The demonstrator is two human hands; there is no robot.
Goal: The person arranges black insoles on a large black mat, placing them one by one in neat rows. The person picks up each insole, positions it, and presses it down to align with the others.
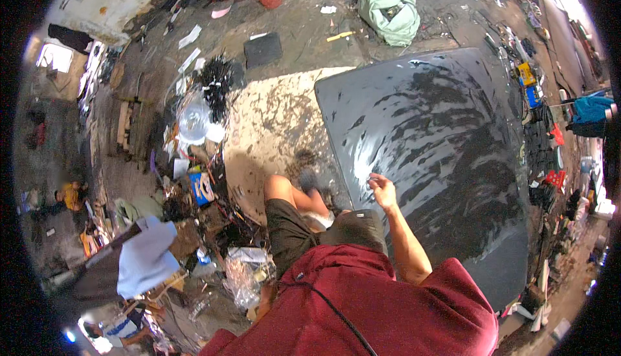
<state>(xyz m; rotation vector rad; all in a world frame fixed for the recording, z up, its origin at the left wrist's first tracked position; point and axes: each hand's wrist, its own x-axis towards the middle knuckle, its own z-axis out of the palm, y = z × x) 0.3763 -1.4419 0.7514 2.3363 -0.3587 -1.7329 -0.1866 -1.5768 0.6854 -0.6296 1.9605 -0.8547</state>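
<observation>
Right hand (383, 191) rests on the near left edge of the wet black panel (440, 155), fingers curled, whether around something I cannot tell. Panel lies flat on the floor (297, 45), long axis running away from the person, beside the cardboard sheet (272, 123). Left hand is out of sight.

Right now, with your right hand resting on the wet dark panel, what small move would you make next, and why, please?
Probably a stroke of the right hand away from the body across the dark panel. The hand sits at its near edge, while wet streaks cover the surface beyond. The left hand is hidden.
</observation>
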